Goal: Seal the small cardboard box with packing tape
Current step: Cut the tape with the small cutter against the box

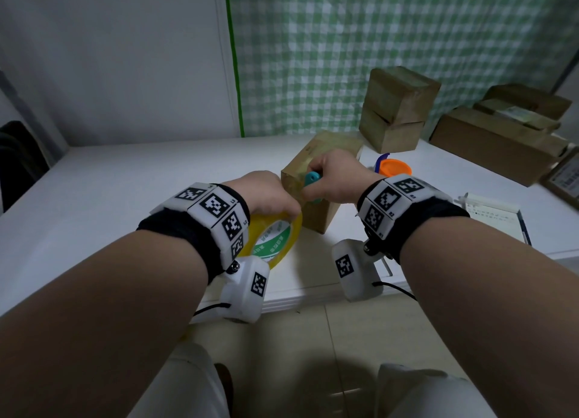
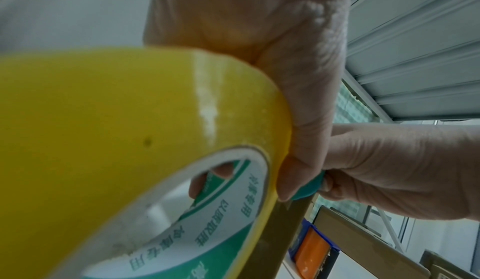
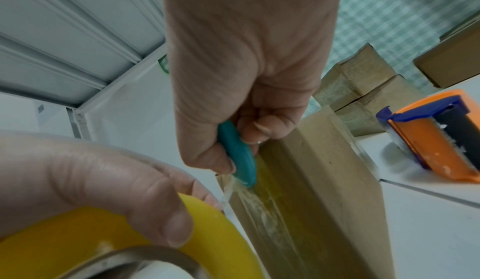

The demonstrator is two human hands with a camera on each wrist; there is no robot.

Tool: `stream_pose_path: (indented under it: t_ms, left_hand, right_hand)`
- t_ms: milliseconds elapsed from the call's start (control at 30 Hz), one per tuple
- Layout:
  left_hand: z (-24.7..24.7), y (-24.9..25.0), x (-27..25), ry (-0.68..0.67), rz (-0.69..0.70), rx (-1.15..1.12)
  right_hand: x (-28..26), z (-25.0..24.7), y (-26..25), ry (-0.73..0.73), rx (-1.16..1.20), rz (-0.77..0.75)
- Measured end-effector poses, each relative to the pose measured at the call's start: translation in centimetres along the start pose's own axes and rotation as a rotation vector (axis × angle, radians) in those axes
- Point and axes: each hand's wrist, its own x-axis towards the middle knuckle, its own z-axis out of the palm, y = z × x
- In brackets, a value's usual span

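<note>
A small brown cardboard box [image 1: 322, 163] stands on the white table [image 1: 125, 198], with yellowish tape running over its top and down its near face [image 3: 275, 197]. My left hand [image 1: 275, 198] grips a yellow packing tape roll [image 1: 275, 239] held on edge against the box's near left corner, thumb on the outer face [image 2: 306, 119] and fingers through the core. My right hand [image 1: 335, 179] grips a small teal cutter [image 3: 239, 156], its tip pressed on the tape at the box's near top edge. A short strip of tape spans from roll to box.
Two taped boxes [image 1: 398, 110] are stacked behind the small box. An orange and blue tape dispenser [image 1: 393, 167] lies just right of it. Larger cardboard boxes [image 1: 501, 135] fill the far right, with a notepad [image 1: 495, 214] nearer. A green checked curtain hangs behind.
</note>
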Motion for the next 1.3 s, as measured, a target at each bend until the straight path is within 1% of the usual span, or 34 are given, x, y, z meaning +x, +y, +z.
stream_pose_path:
  t_ms: [167,300,433,500,600,733,833,933,1033,1167,1233,1300]
  left_hand:
    - [-0.2,0.1,-0.2,-0.013,-0.001,0.010]
    - [-0.8,0.3,-0.6,-0.043,0.009,0.057]
    - [-1.0,0.5,-1.2,-0.059,0.036,0.200]
    - [-1.2,0.3,-1.5,-0.056,0.018,0.264]
    - [-1.4,-0.4,-1.6,0.029,-0.008,0.312]
    - [-0.8,-1.5,-0.9,0.196,0.001,0.254]
    - [0.1,-1.9,-0.3,0.242,0.033,0.310]
    - [0.8,-2.0,0.4,0.259,0.004,0.382]
    - [1.5,-1.4,0.7,0.259,-0.080,0.378]
    - [2.4,-0.5,0.8,0.251,-0.145,0.313]
    - [2.9,-0.5,1.5,0.197,-0.145,0.342]
    - [3.7,-0.5,2.0,0.116,-0.108,0.417]
  right_hand:
    - [0.0,-0.2,0.0,0.009,0.069,0.043]
    - [0.1,-0.3,-0.1,-0.006,0.044,0.051]
    - [0.0,-0.1,-0.1,0.010,-0.019,0.025]
    - [-0.1,-0.2,-0.1,0.018,-0.013,0.020]
    - [-0.2,-0.1,0.0,0.033,0.025,0.029]
    - [-0.4,-0.1,0.5,0.078,0.156,0.077]
    - [-0.9,-0.2,1.1,0.158,0.287,0.112]
    - [-1.8,-0.7,2.3,0.214,0.384,0.178]
    - [-2.8,-0.7,3.5,0.132,0.358,0.255]
    - [-3.4,0.0,5.2,0.075,0.214,0.307]
    - [-3.8,0.3,5.8,0.013,0.122,0.334]
    - [-4.1,0.5,6.2,-0.081,0.051,0.359]
